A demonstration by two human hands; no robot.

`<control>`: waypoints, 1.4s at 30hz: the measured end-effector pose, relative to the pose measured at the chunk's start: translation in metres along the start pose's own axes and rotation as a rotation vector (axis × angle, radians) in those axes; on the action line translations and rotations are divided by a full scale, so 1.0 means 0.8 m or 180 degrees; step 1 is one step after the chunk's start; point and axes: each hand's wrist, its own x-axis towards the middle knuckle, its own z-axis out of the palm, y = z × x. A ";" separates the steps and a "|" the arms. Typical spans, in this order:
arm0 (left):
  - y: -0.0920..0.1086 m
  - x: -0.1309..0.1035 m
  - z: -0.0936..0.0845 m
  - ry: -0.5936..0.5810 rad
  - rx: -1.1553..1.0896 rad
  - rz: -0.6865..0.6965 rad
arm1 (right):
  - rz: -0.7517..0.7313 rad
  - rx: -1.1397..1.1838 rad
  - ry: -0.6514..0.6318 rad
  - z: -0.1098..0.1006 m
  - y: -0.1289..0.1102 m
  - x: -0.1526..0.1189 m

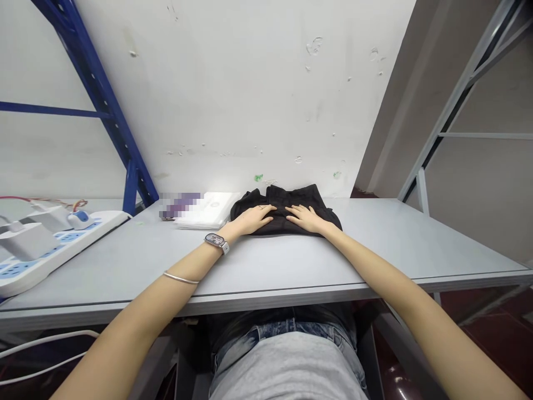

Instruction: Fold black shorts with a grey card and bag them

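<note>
A black cloth garment lies folded in a bundle at the back of the grey table, close to the wall. Its exact kind cannot be made out. My left hand rests on its left part, palm down, fingers stretched out. On the right part lies my right hand, flat with its fingers spread. Both hands press on the top of the fabric without gripping it. A watch and a thin bangle are on my left arm.
White flat packets lie left of the garment, beside a blurred purple item. A white power strip with plugged-in chargers sits at the table's left end. Blue metal posts rise at the left, a grey frame at the right.
</note>
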 end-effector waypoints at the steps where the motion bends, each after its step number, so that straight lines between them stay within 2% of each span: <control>1: 0.000 0.000 0.000 0.0018 -0.0001 -0.0031 | -0.0005 0.0005 -0.0002 0.000 0.000 0.000; 42: 0.007 -0.001 -0.005 -0.0020 0.0274 -0.0049 | -0.0017 -0.0015 -0.0006 -0.002 -0.002 -0.001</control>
